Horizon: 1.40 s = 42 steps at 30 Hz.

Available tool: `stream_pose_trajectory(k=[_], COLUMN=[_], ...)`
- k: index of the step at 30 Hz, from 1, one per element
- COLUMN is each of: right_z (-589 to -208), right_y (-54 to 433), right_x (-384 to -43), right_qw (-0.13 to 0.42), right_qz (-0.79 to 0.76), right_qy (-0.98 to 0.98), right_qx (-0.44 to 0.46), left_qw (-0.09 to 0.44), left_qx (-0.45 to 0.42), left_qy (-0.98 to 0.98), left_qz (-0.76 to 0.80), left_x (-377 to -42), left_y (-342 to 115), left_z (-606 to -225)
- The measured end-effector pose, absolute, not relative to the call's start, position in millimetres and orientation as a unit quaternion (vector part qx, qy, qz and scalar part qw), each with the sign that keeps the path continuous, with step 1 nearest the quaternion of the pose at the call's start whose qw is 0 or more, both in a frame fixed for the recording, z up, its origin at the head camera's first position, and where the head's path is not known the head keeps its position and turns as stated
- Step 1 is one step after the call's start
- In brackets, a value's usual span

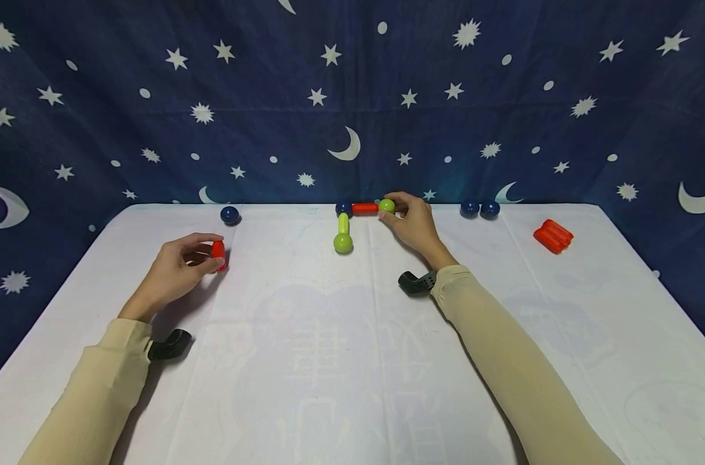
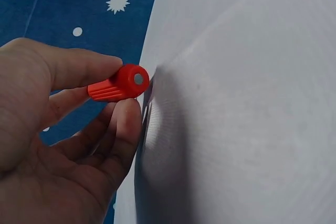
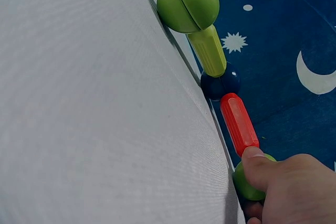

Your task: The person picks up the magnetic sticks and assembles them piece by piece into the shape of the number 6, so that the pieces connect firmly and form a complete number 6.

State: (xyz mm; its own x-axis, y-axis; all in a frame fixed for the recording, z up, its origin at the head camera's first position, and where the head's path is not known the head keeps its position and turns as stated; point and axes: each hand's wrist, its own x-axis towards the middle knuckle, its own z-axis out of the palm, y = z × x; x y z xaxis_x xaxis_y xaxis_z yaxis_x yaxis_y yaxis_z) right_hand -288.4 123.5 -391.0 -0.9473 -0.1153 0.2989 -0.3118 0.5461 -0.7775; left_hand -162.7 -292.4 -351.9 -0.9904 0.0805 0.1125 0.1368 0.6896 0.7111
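Observation:
Between thumb and fingers my left hand (image 1: 178, 268) pinches a red magnetic rod (image 1: 218, 256); the left wrist view shows a grey round magnet at its end. My right hand (image 1: 413, 223) grips a green ball (image 1: 386, 205) at the back of the table. That ball touches one end of a second red rod (image 1: 365, 208), whose other end meets a dark blue ball (image 1: 344, 208). From the blue ball a yellow-green rod (image 1: 343, 223) runs toward the front, ending in another green ball (image 1: 343, 243). The right wrist view shows this same joined chain, with the thumb over the held ball.
A single blue ball (image 1: 230, 215) lies at the back left, beyond my left hand. Two blue balls (image 1: 479, 209) sit side by side right of my right hand. Several red rods (image 1: 553, 236) lie bunched at the far right. A starry cloth (image 1: 352, 97) hangs behind the white table (image 1: 305, 361).

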Motion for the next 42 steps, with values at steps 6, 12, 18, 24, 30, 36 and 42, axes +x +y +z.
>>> stream_pose_trajectory(k=[6, 12, 18, 24, 30, 36, 42], right_z=[-391.5, -391.9, -391.3, -391.3, -390.2, -389.7, -390.8], right_y=[123.6, 124.0, 123.5, 122.9, 123.0, 123.2, 123.7], right_x=[-288.6, -288.9, -288.7, -288.6, -288.0, -288.0, -289.0], right_qw=[0.106, 0.106, 0.108, 0.107, 0.109, 0.108, 0.108], right_qz=[0.455, 0.457, 0.453, 0.453, 0.453, 0.456, 0.454], right_qy=[-0.876, -0.875, -0.876, -0.877, -0.877, -0.875, -0.876], right_qx=[0.121, 0.121, 0.123, 0.120, 0.120, 0.120, 0.120], left_qw=[0.047, 0.058, 0.063, 0.059, 0.044, 0.008, -0.022], left_qx=[-0.061, -0.067, -0.067, -0.087, -0.109, -0.130, -0.151], left_qy=[-0.917, -0.915, -0.913, -0.905, -0.896, -0.880, -0.866], left_qz=[-0.392, -0.394, -0.397, -0.412, -0.427, -0.456, -0.477], left_x=[-162.5, -163.0, -161.4, -160.9, -165.6, -170.8, -176.3], left_y=[-292.0, -290.4, -286.0, -275.1, -259.7, -238.8, -216.9], left_z=[-350.8, -350.5, -347.2, -344.9, -347.4, -348.5, -351.4])
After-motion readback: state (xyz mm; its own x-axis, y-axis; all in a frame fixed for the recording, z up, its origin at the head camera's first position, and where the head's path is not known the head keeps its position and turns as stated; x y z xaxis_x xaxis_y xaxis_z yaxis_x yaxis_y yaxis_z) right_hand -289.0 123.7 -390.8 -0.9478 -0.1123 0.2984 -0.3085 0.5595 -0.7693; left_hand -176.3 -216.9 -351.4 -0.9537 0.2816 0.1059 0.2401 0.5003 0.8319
